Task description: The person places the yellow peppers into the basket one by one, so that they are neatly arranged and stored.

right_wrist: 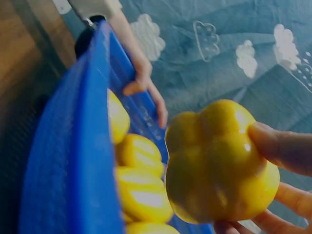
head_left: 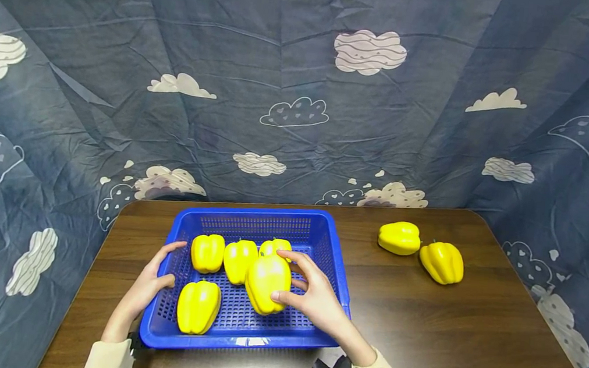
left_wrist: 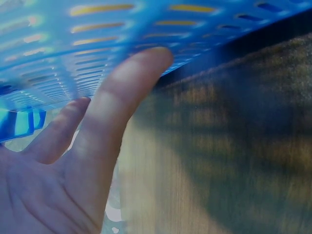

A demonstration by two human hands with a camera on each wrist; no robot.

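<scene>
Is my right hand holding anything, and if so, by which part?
Your right hand holds a glossy yellow lobed bell pepper by its sides, between thumb and fingers.

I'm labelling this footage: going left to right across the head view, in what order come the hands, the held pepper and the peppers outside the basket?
Left hand → held pepper → right hand → farther outside pepper → nearer outside pepper.

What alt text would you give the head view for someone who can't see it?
A person's right hand holds a glossy yellow bell pepper over a blue perforated plastic basket with four more peppers inside, the left hand at its left side. Two other peppers lie to the right on the brown wood-grain table; dark blue cloud-print fabric hangs behind.
</scene>
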